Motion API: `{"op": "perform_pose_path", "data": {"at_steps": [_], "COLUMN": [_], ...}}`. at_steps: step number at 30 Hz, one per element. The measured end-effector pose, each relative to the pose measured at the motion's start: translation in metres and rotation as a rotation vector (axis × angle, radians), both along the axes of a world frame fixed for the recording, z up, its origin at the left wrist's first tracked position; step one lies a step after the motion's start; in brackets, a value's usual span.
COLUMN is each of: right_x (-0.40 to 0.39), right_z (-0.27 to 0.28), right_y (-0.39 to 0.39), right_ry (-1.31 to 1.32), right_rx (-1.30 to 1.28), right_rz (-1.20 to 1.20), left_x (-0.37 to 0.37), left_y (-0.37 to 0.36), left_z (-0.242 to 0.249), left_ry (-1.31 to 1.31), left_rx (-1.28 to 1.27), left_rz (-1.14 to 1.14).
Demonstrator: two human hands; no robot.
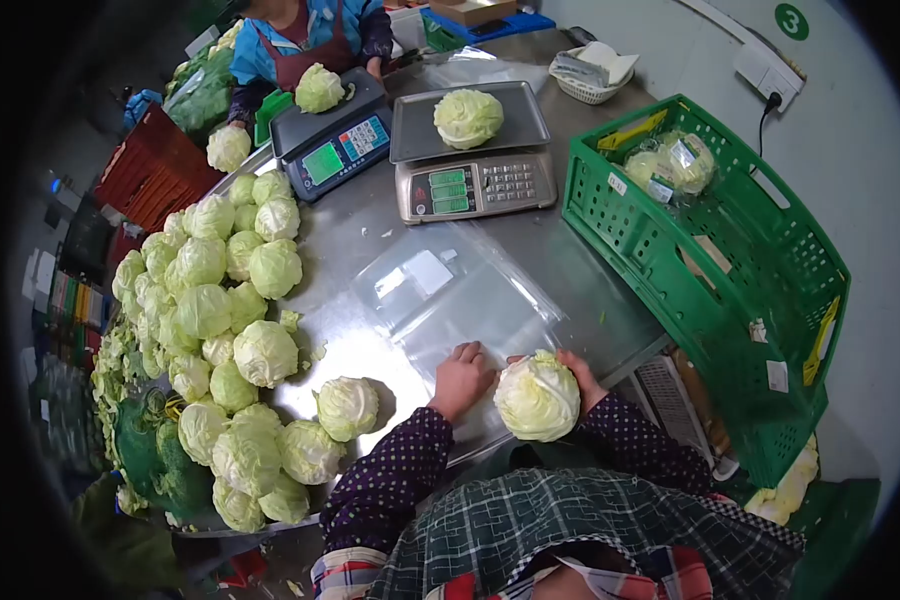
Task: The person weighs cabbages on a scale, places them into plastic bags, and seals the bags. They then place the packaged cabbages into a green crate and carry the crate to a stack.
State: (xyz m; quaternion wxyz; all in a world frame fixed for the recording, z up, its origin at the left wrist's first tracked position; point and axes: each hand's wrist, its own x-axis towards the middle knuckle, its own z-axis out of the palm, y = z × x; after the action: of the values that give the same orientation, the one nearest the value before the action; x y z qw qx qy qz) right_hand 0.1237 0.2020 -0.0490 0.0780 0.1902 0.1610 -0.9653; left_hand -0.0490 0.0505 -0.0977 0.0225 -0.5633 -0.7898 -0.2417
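Note:
My right hand (583,377) is wrapped round the right side of a cabbage (537,396), close to my apron. To its left, my left hand (462,380) rests with curled fingers on a clear plastic bag (490,345) that lies flat on the metal table. More clear bags (460,285) are stacked just beyond. A single cabbage (347,408) sits to the left of my left forearm.
A pile of cabbages (205,310) covers the left side. Two scales, one silver (475,185) and one dark (335,155), each bear a cabbage. A green crate (710,260) with wrapped cabbages stands right. Across the table, a person's hand touches a cabbage (228,148).

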Motion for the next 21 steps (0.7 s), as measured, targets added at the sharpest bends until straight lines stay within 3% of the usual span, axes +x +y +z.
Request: {"op": "perform_pose_path", "data": {"at_steps": [4, 8, 11, 13, 17, 21], "right_x": [0.008, 0.024, 0.028, 0.029, 0.029, 0.027], "right_z": [0.016, 0.016, 0.009, 0.007, 0.006, 0.004], "right_y": [-0.002, 0.003, 0.006, 0.007, 0.008, 0.007], "right_ry": [0.0, 0.054, 0.086, 0.064, 0.114, 0.129], "right_rx": [0.017, 0.034, 0.045, 0.068, 0.078, 0.039], "right_rz": [0.018, 0.054, 0.068, 0.068, 0.078, 0.063], "left_x": [-0.015, -0.005, -0.014, -0.023, -0.015, -0.034], "left_y": [-0.001, 0.002, 0.007, 0.014, 0.01, 0.011], "left_z": [-0.026, -0.001, -0.005, -0.012, -0.001, -0.016], "left_ry": [-0.087, -0.144, -0.079, -0.047, 0.038, 0.092], "left_rx": [-0.036, -0.021, 0.054, -0.053, 0.126, 0.078], "left_rz": [0.067, 0.174, 0.154, 0.135, 0.143, 0.096]}}
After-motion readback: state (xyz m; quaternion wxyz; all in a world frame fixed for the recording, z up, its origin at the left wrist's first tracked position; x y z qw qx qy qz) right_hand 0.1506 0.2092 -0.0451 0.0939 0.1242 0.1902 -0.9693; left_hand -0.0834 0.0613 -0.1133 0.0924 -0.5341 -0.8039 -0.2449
